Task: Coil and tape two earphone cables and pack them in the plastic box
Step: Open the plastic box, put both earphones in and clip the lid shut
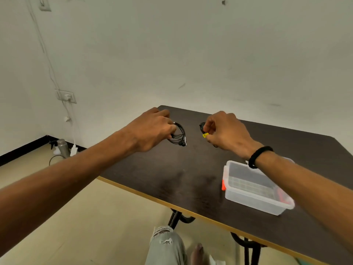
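Your knee in torn pale jeans (168,245) and a bare foot (197,251) sit closest to the head camera, at the bottom edge, below the near rim of one dark table (191,169) with a light edge strip. Both your forearms reach forward over it. Your left hand (152,129) curls its fingers around one coiled black earphone cable (178,134); the coil's loops stand roughly upright beyond your fingers, and small earbud ends hang at its lower right, just above the tabletop. Your right hand (225,131), with one black band (257,156) on its wrist, pinches a second black cable coil (202,126), mostly hidden behind the curled fingers, so its direction cannot be told; a small yellow tag (205,135) shows at your fingertips. The two coils are near each other, apart, above the far middle of the table. One clear plastic box (256,190) with orange latches rests open on the table under your right forearm, its long side running away to the left. On the floor at left stands one grey bottle (62,148) beside a white charger lead.
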A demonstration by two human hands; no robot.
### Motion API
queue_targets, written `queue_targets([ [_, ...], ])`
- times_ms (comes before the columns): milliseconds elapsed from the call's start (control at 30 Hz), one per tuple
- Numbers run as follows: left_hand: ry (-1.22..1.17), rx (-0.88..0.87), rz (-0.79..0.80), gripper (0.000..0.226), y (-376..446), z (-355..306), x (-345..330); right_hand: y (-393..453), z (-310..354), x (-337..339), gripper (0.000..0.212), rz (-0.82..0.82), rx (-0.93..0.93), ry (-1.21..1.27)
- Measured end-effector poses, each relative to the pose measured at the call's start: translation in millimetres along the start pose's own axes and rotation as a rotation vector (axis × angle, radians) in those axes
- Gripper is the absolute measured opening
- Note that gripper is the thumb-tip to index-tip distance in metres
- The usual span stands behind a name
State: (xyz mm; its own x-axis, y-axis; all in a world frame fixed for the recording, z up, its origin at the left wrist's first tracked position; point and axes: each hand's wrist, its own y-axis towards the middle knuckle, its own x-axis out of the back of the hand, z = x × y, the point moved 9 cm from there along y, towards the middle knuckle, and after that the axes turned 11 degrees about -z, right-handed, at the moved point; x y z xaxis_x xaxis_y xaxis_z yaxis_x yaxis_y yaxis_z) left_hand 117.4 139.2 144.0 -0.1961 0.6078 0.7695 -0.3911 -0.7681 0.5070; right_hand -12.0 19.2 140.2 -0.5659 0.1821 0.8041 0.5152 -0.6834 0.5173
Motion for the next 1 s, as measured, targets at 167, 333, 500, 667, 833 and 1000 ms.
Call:
queue_targets([
  [167, -0.058, -0.054, -0.078, 0.021, 32, -31, 11, -10, -28, 42, 0.014, -0.053, -0.051, 0.007],
  [333, -0.163, -0.122, -0.163, 0.020, 63, -69, 19, -29, -59, 81, 0.012, -0.100, -0.125, 0.017],
  [500, -0.243, -0.180, -0.210, 0.020, 78, -105, 18, -57, -82, 106, 0.011, -0.098, -0.209, 0.055],
  [667, -0.325, -0.202, -0.185, 0.021, 78, -136, 8, -85, -102, 114, 0.012, -0.065, -0.301, 0.131],
  [833, -0.372, -0.196, -0.120, 0.024, 74, -150, -10, -106, -113, 103, 0.014, -0.021, -0.395, 0.201],
  [1000, -0.387, -0.186, -0.068, 0.026, 75, -159, -23, -112, -119, 95, 0.016, -0.037, -0.450, 0.276],
])
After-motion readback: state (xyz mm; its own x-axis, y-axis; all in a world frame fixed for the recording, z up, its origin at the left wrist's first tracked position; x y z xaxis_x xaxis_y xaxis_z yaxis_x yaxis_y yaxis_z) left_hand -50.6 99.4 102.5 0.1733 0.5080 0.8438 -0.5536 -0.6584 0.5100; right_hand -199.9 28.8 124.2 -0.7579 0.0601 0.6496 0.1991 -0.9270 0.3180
